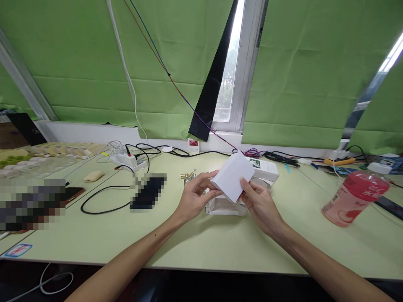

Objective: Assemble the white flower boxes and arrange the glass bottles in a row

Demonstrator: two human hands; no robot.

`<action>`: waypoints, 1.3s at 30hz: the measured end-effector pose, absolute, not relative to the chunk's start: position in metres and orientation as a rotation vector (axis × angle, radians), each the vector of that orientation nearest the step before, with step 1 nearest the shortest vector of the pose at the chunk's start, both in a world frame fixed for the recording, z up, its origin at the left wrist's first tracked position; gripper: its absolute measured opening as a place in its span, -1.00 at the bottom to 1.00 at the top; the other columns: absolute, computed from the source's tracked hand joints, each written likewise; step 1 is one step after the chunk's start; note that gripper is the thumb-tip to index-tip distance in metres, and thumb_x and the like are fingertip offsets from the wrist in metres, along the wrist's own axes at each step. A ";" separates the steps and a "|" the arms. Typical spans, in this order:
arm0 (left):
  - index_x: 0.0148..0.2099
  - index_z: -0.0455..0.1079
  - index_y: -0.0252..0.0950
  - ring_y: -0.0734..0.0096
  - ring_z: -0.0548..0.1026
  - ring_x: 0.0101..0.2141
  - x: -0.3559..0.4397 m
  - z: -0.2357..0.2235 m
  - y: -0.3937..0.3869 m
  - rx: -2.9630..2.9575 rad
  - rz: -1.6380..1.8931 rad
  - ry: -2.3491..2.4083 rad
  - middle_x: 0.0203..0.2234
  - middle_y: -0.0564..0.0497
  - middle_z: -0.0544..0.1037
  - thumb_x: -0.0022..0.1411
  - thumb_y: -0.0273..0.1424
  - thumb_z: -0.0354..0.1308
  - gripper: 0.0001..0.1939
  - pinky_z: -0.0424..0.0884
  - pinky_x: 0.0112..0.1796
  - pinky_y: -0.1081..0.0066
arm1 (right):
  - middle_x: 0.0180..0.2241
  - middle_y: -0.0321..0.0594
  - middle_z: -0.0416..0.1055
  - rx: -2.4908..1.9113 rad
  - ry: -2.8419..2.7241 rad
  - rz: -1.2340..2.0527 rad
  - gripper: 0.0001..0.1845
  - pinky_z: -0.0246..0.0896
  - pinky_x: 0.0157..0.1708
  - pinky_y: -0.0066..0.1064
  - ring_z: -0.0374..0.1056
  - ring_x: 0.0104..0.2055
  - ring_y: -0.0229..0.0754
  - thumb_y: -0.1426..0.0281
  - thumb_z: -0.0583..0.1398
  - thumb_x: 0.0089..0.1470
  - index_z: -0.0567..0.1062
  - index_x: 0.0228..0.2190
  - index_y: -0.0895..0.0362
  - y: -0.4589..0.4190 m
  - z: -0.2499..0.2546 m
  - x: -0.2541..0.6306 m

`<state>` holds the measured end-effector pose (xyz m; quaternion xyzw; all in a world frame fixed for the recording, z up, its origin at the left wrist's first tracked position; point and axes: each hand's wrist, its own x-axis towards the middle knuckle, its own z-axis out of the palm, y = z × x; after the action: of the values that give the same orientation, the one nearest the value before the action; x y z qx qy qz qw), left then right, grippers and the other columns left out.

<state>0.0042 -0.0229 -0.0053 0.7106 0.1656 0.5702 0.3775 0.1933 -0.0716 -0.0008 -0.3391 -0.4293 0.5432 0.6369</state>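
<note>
Between my two hands is a white folded paper card, tilted above the table and showing no print on the side facing me. My left hand pinches its left edge between thumb and fingers. On the lower right, my right hand grips it with the thumb lying on its face. Below and behind it lie a white open carton and a white box with a dark green picture. Small brass-coloured metal pieces sit just beyond my left fingers.
A pink drink bottle stands at the right. To the left are a dark phone, a looped black cable, a white power strip and a cream-coloured case. Cables run along the back edge beneath green blinds.
</note>
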 end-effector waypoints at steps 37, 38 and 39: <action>0.04 0.43 -0.24 0.46 0.52 -0.34 0.009 -0.011 -0.020 1.784 1.441 0.394 -0.26 -0.04 0.63 0.15 -0.44 0.38 -0.60 0.46 -0.27 0.42 | -0.28 -0.21 0.51 -0.777 -0.960 1.243 -0.59 0.23 -0.38 -0.42 0.24 -0.39 -0.31 0.06 0.41 -0.04 0.66 -0.28 0.12 -0.073 0.000 0.194; 0.04 0.43 -0.25 0.46 0.51 -0.34 0.009 -0.011 -0.020 1.789 1.447 0.396 -0.26 -0.04 0.63 0.16 -0.44 0.37 -0.61 0.46 -0.27 0.42 | -0.30 -0.22 0.51 -0.777 -0.963 1.241 -0.59 0.23 -0.39 -0.42 0.23 -0.39 -0.31 0.06 0.41 -0.05 0.67 -0.28 0.12 -0.073 0.000 0.194; 0.03 0.44 -0.24 0.46 0.51 -0.35 0.009 -0.011 -0.021 1.793 1.454 0.396 -0.26 -0.04 0.63 0.16 -0.44 0.37 -0.62 0.46 -0.27 0.42 | -0.32 -0.22 0.50 -0.779 -0.966 1.239 -0.58 0.23 -0.39 -0.42 0.23 -0.40 -0.31 0.05 0.42 -0.05 0.67 -0.29 0.12 -0.074 0.001 0.194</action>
<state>0.0091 -0.0208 -0.0107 0.7052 0.1555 0.5720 0.3891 0.1938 -0.0736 0.0008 -0.3414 -0.4235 0.5431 0.6397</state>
